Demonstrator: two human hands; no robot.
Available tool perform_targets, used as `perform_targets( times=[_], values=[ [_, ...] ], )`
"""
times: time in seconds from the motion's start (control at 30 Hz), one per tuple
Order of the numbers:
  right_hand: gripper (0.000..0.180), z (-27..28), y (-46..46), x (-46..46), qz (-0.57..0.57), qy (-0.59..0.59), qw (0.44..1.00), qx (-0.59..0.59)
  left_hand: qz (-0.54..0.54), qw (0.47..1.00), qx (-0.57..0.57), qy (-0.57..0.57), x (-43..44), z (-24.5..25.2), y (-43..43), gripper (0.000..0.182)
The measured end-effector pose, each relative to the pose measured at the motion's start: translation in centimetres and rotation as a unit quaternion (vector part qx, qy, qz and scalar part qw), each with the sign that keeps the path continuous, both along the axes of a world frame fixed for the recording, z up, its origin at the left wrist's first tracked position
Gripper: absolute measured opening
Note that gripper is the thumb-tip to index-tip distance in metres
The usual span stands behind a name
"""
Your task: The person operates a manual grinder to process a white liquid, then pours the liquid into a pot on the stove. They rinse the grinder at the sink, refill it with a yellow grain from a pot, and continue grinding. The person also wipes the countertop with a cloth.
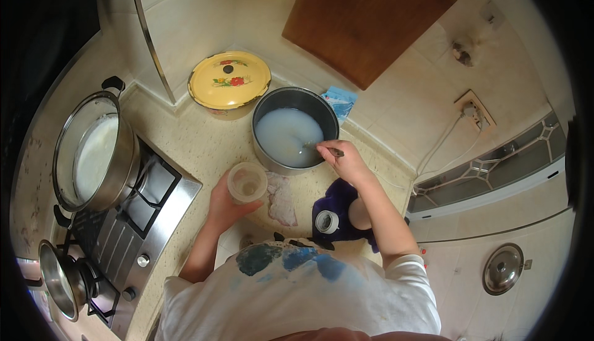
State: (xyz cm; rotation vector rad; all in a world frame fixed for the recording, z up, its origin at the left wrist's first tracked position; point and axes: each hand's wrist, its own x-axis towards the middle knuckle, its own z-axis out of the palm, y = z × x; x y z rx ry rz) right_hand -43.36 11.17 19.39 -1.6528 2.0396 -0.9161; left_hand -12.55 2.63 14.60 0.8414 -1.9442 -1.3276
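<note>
My right hand point(341, 157) grips the handle of a metal spoon point(336, 152) at the near right rim of a dark round pot point(297, 168). The spoon's bowl dips into the cloudy whitish liquid point(287, 132) inside the pot. Left of and nearer than the pot, my left hand point(222, 204) holds a translucent plastic cup point(247, 183), with a little pale stuff at its bottom. A crumpled pale cloth point(281, 201) lies on the counter beside the cup. A white round cap or small jar point(326, 222) rests on a dark purple cloth point(338, 197) under my right forearm.
A large steel pot point(125, 174) with white contents stands on the gas stove point(174, 215) at left, a smaller pan point(59, 280) nearer. A yellow lidded enamel dish point(229, 85) and a blue packet point(341, 102) stand by the wall. A brown board point(366, 20) is behind; a corded socket point(475, 111) is right.
</note>
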Motion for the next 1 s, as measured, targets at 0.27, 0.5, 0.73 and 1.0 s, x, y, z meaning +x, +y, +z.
perform_targets(
  times=[0.27, 0.5, 0.73, 1.0],
  values=[
    [0.027, -2.9, -1.8, -0.7, -0.047, -0.308, 0.949, 0.050, -0.018, 1.000, 0.012, 0.003, -1.2, -1.0, -0.9, 0.078],
    [0.030, -4.5, -2.3, -0.9, -0.124, -0.423, 0.897, -0.011, -0.013, 1.000, 0.008, -0.001, -1.2, -1.0, -1.6, 0.076],
    [0.033, -0.7, -1.1, -1.5, -0.178, -0.454, 0.870, -0.077, 0.004, 0.999, -0.037, 0.006, -2.6, 1.6, -2.5, 0.072],
    [0.033, 10.3, 2.2, -2.7, -0.159, -0.330, 0.907, -0.209, -0.015, 0.984, -0.093, -0.151, -6.9, 7.6, -5.6, 0.055]
  ],
)
